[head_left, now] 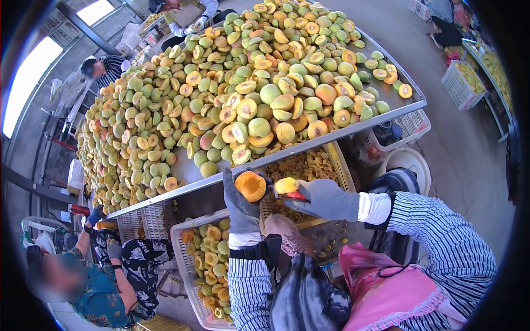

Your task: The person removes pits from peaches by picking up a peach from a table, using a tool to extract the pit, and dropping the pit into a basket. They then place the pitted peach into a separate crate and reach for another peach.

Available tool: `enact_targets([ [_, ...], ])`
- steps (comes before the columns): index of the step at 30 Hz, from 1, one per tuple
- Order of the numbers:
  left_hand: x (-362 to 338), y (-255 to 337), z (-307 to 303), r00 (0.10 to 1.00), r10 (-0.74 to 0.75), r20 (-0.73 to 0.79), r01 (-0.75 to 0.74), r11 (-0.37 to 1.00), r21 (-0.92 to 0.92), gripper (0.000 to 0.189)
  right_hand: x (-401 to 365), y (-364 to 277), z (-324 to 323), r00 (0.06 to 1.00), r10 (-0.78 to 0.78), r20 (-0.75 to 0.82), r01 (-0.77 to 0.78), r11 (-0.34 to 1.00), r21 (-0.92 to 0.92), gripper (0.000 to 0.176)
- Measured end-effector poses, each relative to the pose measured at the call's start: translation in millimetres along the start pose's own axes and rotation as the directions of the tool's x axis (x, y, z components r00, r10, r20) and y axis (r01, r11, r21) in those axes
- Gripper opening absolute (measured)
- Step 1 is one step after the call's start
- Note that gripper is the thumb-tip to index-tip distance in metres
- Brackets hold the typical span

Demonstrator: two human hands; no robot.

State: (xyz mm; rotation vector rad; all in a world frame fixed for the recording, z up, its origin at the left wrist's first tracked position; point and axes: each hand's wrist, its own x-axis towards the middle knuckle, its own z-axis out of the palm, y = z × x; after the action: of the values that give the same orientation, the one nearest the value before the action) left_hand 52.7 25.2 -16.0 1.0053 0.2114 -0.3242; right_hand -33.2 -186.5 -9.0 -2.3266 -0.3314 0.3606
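My left hand (pixel 241 201), in a grey glove, is closed around a hollowed peach half (pixel 250 186), its orange cut side facing up. Just to its right, my right hand (pixel 323 199), gloved too, grips a small hand tool (pixel 289 187) that shows yellow and red. The tool's working end is hard to make out near the dark fingertips of the left glove. Both hands are just in front of the metal table edge. Beyond them, a large heap of halved peaches (pixel 259 105) covers the table.
Below the hands is a yellow crate (pixel 343 168) of scraps. A white crate (pixel 185 259) of hollowed halves stands at lower left. A white bucket (pixel 422 165) and a white basket (pixel 417 128) are on the right. One co-worker (pixel 102 292) sits at left; others work farther back.
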Motion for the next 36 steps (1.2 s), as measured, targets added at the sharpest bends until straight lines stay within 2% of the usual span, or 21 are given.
enact_targets([
  [1, -4.9, 3.8, -1.7, 0.998, -0.054, -0.039, 0.048, 0.990, -0.129, 0.059, -3.5, 16.7, 4.7, 0.998, 0.047, 0.032, -0.046, 0.999, -0.027, 0.046],
  [5, -1.9, -13.2, -13.3, 0.999, 0.009, -0.031, -0.015, 0.978, -0.210, 0.058, -11.3, 35.7, 10.7, 0.994, 0.094, 0.061, -0.098, 0.993, 0.065, 0.044],
  [6, -6.0, -20.7, -9.1, 1.000, 0.003, -0.023, -0.008, 0.978, -0.208, 0.058, -7.3, 17.9, 4.1, 0.978, 0.180, 0.103, -0.206, 0.908, 0.366, 0.044],
  [7, -10.5, -28.8, -4.3, 0.964, 0.260, 0.056, -0.266, 0.952, 0.151, 0.055, -0.4, 3.6, 0.0, 0.956, 0.243, 0.165, -0.292, 0.724, 0.625, 0.045],
  [8, -13.7, -32.6, -1.1, 0.861, 0.458, 0.219, -0.506, 0.734, 0.453, 0.053, 8.1, -2.5, 0.4, 0.950, 0.240, 0.198, -0.304, 0.577, 0.758, 0.042],
  [9, -16.3, -31.2, 0.8, 0.883, 0.364, 0.297, -0.463, 0.780, 0.422, 0.050, 15.0, -11.8, -1.5, 0.952, 0.242, 0.187, -0.296, 0.577, 0.761, 0.042],
  [11, -22.6, -23.1, 12.6, 0.971, 0.118, 0.208, -0.132, 0.990, 0.056, 0.050, 25.1, -25.7, -5.5, 0.979, 0.203, -0.033, -0.042, 0.351, 0.935, 0.039],
  [12, -30.9, -11.9, 18.8, 0.971, 0.118, 0.209, -0.133, 0.989, 0.060, 0.050, 37.8, -11.4, 1.0, 0.978, 0.159, -0.138, 0.063, 0.407, 0.911, 0.040],
  [13, -40.7, 3.6, 24.5, 0.971, 0.018, 0.239, -0.037, 0.997, 0.073, 0.051, 43.3, -7.3, -1.5, 0.978, 0.158, -0.138, 0.063, 0.404, 0.912, 0.040],
  [14, -45.8, 12.4, 25.5, 0.961, -0.078, 0.264, 0.058, 0.995, 0.085, 0.052, 49.0, -2.9, -4.8, 0.919, 0.077, -0.387, 0.224, 0.706, 0.672, 0.041],
  [15, -46.6, 13.3, 21.9, 0.964, -0.075, 0.255, 0.056, 0.995, 0.081, 0.052, 52.3, -4.9, -11.0, 0.816, -0.089, -0.571, 0.317, 0.895, 0.313, 0.042],
  [17, -43.4, 12.3, 14.5, 0.943, -0.251, 0.216, 0.214, 0.960, 0.181, 0.056, 46.2, -11.4, -19.2, 0.873, -0.071, -0.483, 0.263, 0.902, 0.342, 0.045],
  [18, -40.4, 6.9, 13.4, 0.940, -0.259, 0.220, 0.251, 0.966, 0.064, 0.050, 41.4, -12.8, -20.2, 0.871, -0.076, -0.485, 0.244, 0.924, 0.294, 0.044],
  [19, -40.5, 1.1, 13.2, 0.940, -0.259, 0.222, 0.252, 0.966, 0.062, 0.050, 36.5, -12.8, -20.7, 0.869, -0.081, -0.488, 0.224, 0.944, 0.243, 0.043],
  [20, -41.8, -5.3, 14.2, 0.977, -0.151, 0.150, 0.142, 0.987, 0.071, 0.048, 29.9, -11.6, -19.6, 0.870, -0.082, -0.486, 0.222, 0.945, 0.239, 0.043],
  [21, -45.0, -9.0, 17.7, 0.996, -0.040, 0.075, 0.033, 0.996, 0.087, 0.046, 21.8, -9.5, -16.6, 0.887, -0.078, -0.456, 0.139, 0.985, 0.102, 0.042],
  [22, -51.1, -6.7, 25.8, 1.000, -0.001, 0.025, -0.001, 0.998, 0.068, 0.040, 15.9, -7.3, -12.8, 0.902, -0.068, -0.427, 0.057, 0.998, -0.038, 0.042],
  [23, -48.9, -12.9, 20.7, 1.000, -0.005, 0.022, 0.004, 0.998, 0.067, 0.040, 13.1, -3.9, -7.4, 0.904, -0.064, -0.424, 0.054, 0.998, -0.036, 0.042],
  [25, -43.5, -21.1, 13.8, 0.990, 0.138, 0.018, -0.138, 0.958, 0.250, 0.044, 12.1, 2.1, 1.3, 0.916, -0.049, -0.398, -0.027, 0.983, -0.182, 0.040],
  [29, -41.1, -26.2, 8.7, 0.990, 0.130, 0.044, -0.138, 0.947, 0.290, 0.038, 13.5, 1.3, 5.8, 0.896, -0.138, -0.423, 0.036, 0.970, -0.240, 0.039],
  [36, -50.2, -33.2, 8.6, 0.990, 0.132, 0.045, -0.139, 0.925, 0.354, 0.033, 23.3, 17.9, 10.8, 0.920, -0.133, -0.368, -0.036, 0.908, -0.418, 0.032],
])
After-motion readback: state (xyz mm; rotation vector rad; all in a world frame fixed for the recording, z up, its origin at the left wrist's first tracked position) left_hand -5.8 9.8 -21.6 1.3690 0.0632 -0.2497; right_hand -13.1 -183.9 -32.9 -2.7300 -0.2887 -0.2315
